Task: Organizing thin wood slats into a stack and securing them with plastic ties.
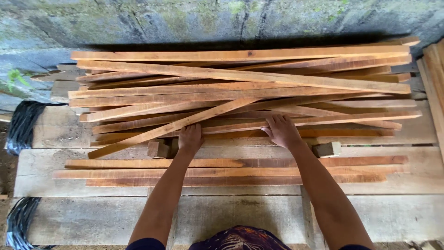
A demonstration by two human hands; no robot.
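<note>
A loose pile of long reddish-brown wooden slats lies crosswise on a bench of pale planks. My left hand rests on the near edge of the pile, its fingers over a slat that slants down to the left. Further right, my right hand presses on a long slat at the front of the pile, fingers curled over it. Three slats lie flat and side by side nearer to me, between my forearms and beyond.
A mossy grey concrete wall rises behind the pile. Two small wood blocks sit under the pile's front edge. Black coiled tubing hangs at the left, more of it lower down. More boards lean at the right.
</note>
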